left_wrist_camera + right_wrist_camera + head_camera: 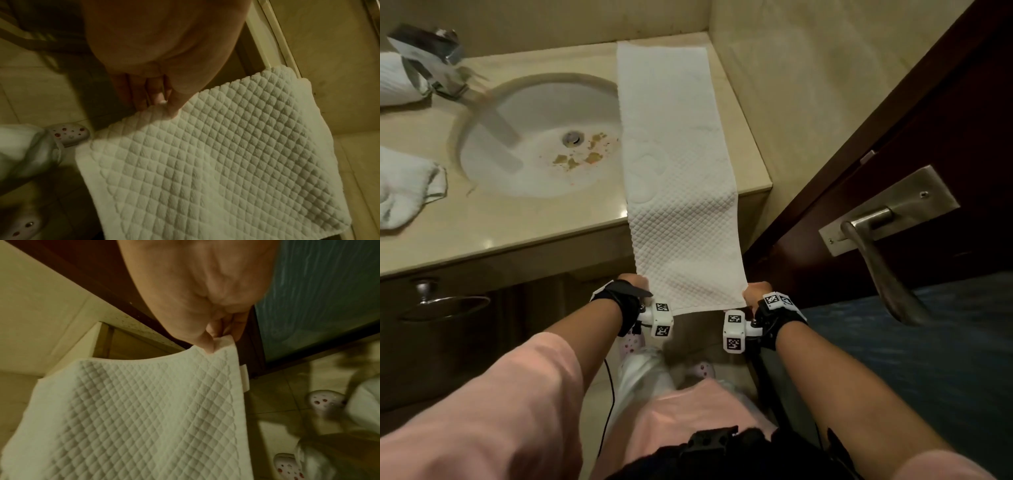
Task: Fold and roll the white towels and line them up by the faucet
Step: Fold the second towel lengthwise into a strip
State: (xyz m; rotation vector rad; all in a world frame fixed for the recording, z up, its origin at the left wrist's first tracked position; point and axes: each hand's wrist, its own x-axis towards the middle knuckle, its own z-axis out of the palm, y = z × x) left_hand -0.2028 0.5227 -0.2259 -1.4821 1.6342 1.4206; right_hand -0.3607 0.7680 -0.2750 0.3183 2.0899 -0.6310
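A long white quilted towel [674, 154] lies folded lengthwise on the beige counter [493, 222], right of the sink, and hangs over the front edge. My left hand [635, 282] pinches its near left corner, thumb on the towel [205, 162] in the left wrist view. My right hand [755, 291] pinches the near right corner of the towel [144, 418]. The faucet [431, 58] stands at the far left, with a rolled white towel [393, 82] behind it. A crumpled white towel [404, 188] lies at the counter's left edge.
The round sink [541, 137] has brown stains by its drain. A dark wooden door with a metal lever handle [876, 246] stands close on the right. Below the counter is a cabinet with a knob [424, 289]. My feet in white clogs [327, 400] are on the tiled floor.
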